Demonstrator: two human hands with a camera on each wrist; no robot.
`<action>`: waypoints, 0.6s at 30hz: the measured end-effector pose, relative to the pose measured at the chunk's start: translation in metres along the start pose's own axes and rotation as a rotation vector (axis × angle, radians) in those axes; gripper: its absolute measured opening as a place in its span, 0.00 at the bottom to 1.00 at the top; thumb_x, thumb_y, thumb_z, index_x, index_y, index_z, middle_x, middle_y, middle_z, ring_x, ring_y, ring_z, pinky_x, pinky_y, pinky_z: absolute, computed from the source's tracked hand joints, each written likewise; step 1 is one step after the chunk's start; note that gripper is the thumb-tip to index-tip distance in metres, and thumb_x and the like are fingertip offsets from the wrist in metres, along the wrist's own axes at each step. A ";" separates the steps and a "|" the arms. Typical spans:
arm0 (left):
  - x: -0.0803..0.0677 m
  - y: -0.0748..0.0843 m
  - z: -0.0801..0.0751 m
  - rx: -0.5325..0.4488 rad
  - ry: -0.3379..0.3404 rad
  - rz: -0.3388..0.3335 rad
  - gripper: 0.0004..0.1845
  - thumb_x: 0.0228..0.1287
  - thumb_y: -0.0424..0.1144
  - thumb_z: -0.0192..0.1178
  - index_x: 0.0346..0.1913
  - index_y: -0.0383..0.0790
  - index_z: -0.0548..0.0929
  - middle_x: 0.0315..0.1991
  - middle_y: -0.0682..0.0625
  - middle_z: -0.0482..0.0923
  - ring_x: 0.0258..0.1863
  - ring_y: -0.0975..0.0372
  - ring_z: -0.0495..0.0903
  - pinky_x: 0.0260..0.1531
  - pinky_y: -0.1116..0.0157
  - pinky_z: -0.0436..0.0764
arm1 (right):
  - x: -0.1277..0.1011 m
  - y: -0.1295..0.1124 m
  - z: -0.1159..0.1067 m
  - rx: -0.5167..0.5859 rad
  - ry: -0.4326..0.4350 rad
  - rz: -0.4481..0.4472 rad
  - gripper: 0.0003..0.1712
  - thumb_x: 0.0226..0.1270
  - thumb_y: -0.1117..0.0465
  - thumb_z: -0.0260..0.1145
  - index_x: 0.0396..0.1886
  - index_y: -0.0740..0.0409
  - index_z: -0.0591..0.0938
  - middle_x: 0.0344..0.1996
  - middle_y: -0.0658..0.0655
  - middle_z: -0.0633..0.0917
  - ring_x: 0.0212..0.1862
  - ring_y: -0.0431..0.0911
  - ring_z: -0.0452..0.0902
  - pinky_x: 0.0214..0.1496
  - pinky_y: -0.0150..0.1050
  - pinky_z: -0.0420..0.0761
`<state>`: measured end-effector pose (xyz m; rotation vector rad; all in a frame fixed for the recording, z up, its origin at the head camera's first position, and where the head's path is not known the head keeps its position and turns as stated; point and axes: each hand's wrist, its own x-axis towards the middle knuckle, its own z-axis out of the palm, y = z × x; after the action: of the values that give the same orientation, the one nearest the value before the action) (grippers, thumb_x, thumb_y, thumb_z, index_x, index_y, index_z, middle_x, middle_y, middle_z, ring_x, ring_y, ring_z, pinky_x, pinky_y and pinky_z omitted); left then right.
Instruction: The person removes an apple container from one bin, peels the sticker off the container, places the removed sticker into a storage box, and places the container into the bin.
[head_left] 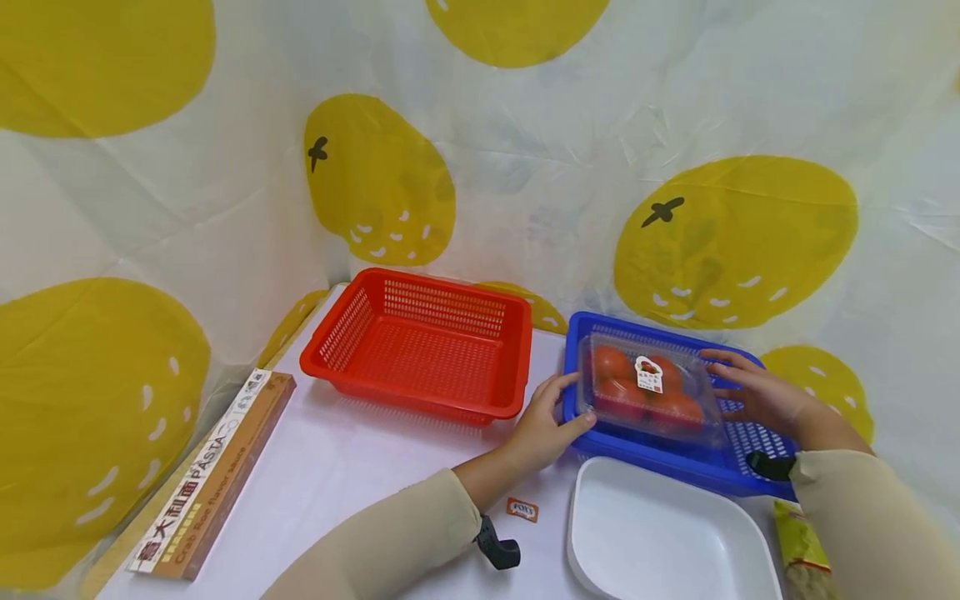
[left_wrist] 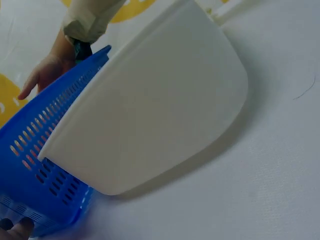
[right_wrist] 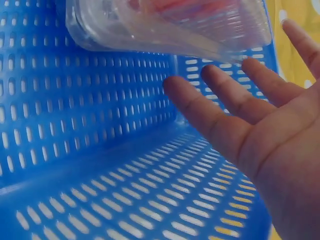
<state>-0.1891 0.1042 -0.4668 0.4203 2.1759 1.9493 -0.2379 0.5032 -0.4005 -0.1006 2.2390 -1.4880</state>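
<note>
A clear plastic box of tomatoes (head_left: pixel 651 392) with a white label lies inside the blue basket (head_left: pixel 637 467). Its right part sits above the perforated floor in the right wrist view. My left hand (head_left: pixel 542 427) grips the blue basket's near left corner, thumb over the rim. In the left wrist view only its thumb (left_wrist: pixel 21 229) shows, against the blue wall. My right hand (head_left: pixel 776 402) is over the basket's right end, fingers spread beside the box. Its fingertips in the right wrist view come close to the box's edge; contact is unclear.
A red basket (head_left: pixel 412 396) stands left of the blue one. In front is a white tub (head_left: pixel 667 533), with a yellow bag (head_left: pixel 801 542) to its right. A long pasta box (head_left: pixel 217 475) lies at the table's left edge; a small orange packet (head_left: pixel 522 509) lies near my left wrist.
</note>
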 end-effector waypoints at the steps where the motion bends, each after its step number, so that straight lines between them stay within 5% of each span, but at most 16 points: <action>1: 0.000 -0.002 0.001 -0.014 0.001 -0.008 0.36 0.74 0.47 0.70 0.80 0.54 0.70 0.80 0.49 0.62 0.77 0.52 0.69 0.69 0.54 0.77 | 0.001 0.003 -0.001 0.004 0.007 0.000 0.29 0.90 0.46 0.44 0.84 0.39 0.55 0.82 0.72 0.45 0.71 0.66 0.66 0.64 0.68 0.80; 5: 0.003 -0.010 0.004 -0.040 0.002 -0.016 0.32 0.74 0.45 0.70 0.78 0.57 0.74 0.75 0.48 0.69 0.71 0.50 0.76 0.64 0.56 0.82 | 0.006 0.016 -0.004 0.013 0.023 0.003 0.28 0.90 0.48 0.46 0.83 0.34 0.55 0.75 0.59 0.62 0.63 0.52 0.75 0.64 0.66 0.81; 9: 0.004 -0.018 0.006 -0.061 0.008 -0.040 0.28 0.76 0.45 0.67 0.75 0.62 0.76 0.74 0.48 0.72 0.71 0.49 0.76 0.64 0.53 0.82 | 0.015 0.027 0.000 0.046 0.033 0.001 0.31 0.90 0.48 0.47 0.84 0.32 0.51 0.67 0.44 0.67 0.61 0.49 0.77 0.64 0.66 0.80; 14: 0.004 -0.022 0.007 -0.075 -0.001 -0.042 0.27 0.78 0.44 0.65 0.75 0.62 0.76 0.75 0.48 0.72 0.72 0.48 0.75 0.65 0.51 0.81 | 0.018 0.032 0.006 0.063 0.049 0.012 0.37 0.89 0.49 0.49 0.87 0.29 0.46 0.78 0.61 0.56 0.66 0.62 0.71 0.65 0.67 0.79; 18: 0.005 -0.021 0.005 -0.092 -0.020 -0.019 0.27 0.79 0.44 0.64 0.76 0.62 0.75 0.75 0.46 0.71 0.73 0.48 0.75 0.65 0.51 0.80 | 0.020 0.026 0.009 0.067 0.007 0.077 0.46 0.88 0.47 0.51 0.88 0.33 0.32 0.83 0.72 0.40 0.76 0.79 0.53 0.71 0.73 0.69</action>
<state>-0.1936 0.1089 -0.4878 0.4011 2.0606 2.0164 -0.2479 0.5001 -0.4332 0.0116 2.1706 -1.5230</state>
